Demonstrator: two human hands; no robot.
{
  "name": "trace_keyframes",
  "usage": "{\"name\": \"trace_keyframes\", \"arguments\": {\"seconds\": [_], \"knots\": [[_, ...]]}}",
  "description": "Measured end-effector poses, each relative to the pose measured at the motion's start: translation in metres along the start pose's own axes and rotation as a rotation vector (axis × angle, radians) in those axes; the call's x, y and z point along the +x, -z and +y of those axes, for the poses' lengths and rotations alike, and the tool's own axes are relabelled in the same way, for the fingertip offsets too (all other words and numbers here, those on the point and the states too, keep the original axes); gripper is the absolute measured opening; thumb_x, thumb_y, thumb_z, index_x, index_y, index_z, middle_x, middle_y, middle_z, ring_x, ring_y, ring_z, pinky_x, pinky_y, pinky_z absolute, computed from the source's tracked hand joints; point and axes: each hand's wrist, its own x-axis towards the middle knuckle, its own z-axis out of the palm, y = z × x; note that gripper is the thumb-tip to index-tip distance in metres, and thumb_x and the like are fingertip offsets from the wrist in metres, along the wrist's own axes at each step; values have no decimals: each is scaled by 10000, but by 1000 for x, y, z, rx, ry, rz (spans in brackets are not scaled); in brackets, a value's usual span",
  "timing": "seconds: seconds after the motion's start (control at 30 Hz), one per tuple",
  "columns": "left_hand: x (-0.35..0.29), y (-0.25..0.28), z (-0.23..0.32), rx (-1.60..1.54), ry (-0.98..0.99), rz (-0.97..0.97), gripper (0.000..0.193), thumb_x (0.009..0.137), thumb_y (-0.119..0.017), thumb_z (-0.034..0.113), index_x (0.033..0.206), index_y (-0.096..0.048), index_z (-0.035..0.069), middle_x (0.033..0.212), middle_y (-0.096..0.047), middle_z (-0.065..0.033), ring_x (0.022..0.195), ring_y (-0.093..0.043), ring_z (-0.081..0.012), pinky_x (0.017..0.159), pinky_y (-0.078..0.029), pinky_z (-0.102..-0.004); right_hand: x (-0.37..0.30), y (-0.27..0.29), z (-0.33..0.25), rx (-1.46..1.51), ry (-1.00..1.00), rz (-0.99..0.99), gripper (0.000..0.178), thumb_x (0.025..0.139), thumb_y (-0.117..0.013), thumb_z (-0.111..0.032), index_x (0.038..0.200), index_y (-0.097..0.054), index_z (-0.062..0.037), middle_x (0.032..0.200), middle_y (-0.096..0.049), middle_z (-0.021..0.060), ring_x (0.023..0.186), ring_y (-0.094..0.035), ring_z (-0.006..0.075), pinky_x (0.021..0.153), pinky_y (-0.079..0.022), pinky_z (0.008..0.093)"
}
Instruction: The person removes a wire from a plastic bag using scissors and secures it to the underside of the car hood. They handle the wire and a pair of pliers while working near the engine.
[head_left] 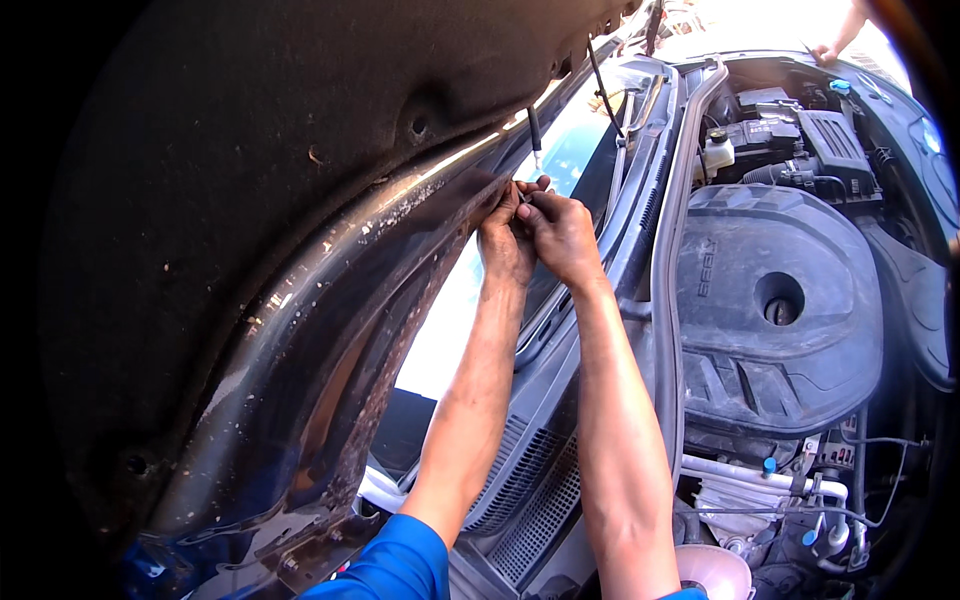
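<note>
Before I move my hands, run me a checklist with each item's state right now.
1. Hood raised: ok, its underside faces the open engine bay.
2. Hands together at the hood's edge: ok, left hand and right hand meet there.
3. Small part held firmly: cannot tell, the fingers hide what is between them.
4. Black tube connected: cannot tell, it hangs just above your hands and its lower end is unclear.
5. Co-worker's hand clear of yours: ok, it is across the engine bay.
</note>
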Motion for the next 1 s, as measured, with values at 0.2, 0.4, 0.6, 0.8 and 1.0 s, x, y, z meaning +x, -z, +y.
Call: {"name": "trace_keyframes", "arguments": {"seconds": [0.2,0.4,0.6,0.8,1.0], "knots": [[-1,0,3,159,-58,45,182,963,-596,187,949,-610,6,957,-643,-123,1103,-638,-256,963,-545,-373,-9,-16,5,-318,207,95,181,871,-591,-38,1037,-598,33,944,-681,248,920,-665,412,826,-522,472],[-2,3,1,240,-75,84,185,954,-627,215,1013,-658,43,1031,-669,-83,1020,-635,-199,866,-521,-300,-11,-16,7,-49,138,211,159,897,-574,1,1054,-574,19,970,-693,213,845,-688,381,713,-551,412],[2,10,2,135,33,-35,295,993,-562,284,1192,-599,69,1108,-661,-86,1071,-590,-174,852,-493,-267,0,-1,9,255,-299,-9,151,962,-582,-95,998,-574,52,749,-645,89,602,-587,124,508,-484,291],[8,18,8,37,154,-192,261,999,-540,339,1070,-580,90,1188,-660,-123,591,-565,-60,413,-453,-176,5,2,4,565,-525,-105,245,1013,-520,-169,975,-572,67,704,-576,48,537,-505,95,421,-408,259],[7,15,3,66,77,-97,214,978,-579,288,1019,-571,78,1134,-670,-141,711,-590,-84,494,-478,-161,1,-10,8,453,-369,48,140,937,-623,-69,964,-591,65,740,-644,90,595,-586,114,512,-496,268]]}}
